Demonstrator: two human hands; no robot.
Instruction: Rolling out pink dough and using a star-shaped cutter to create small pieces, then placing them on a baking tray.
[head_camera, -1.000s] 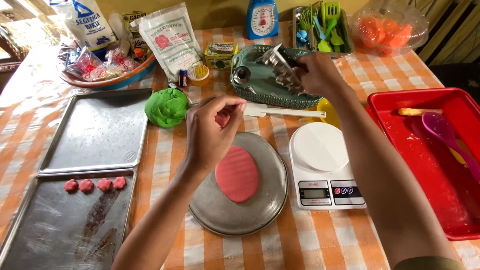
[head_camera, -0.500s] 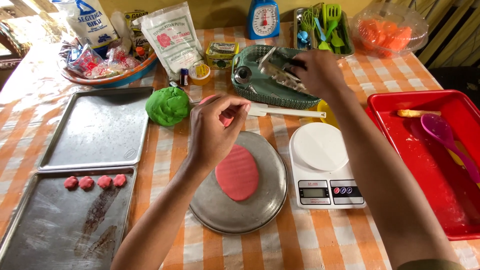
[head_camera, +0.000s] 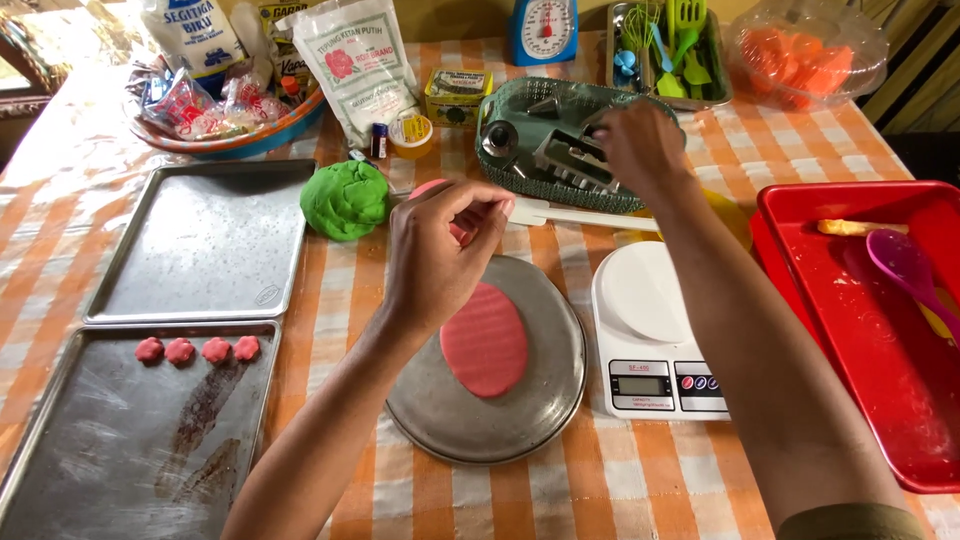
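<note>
Pink dough (head_camera: 455, 212) sits pinched in our left hand (head_camera: 440, 255), fingers curled together around it, forearm rising from 7 o'clock above the round metal plate (head_camera: 540, 400). Our right hand (head_camera: 640, 145) reaches to 12 o'clock, fingers closed on a metal tool (head_camera: 565, 160) in the green basket (head_camera: 520, 110). A flattened pink disc (head_camera: 484, 340) lies on the plate.

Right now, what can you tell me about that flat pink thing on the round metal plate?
The pink dough is a flattened oval, soft-looking, with faint ridges across its top. It lies flat near the middle of the round metal plate, its long side running away from the camera. Nothing touches it but the plate. The left hand is above its far end, pinching a smaller pink bit in its fingers. The scale stands beside the plate.
</note>
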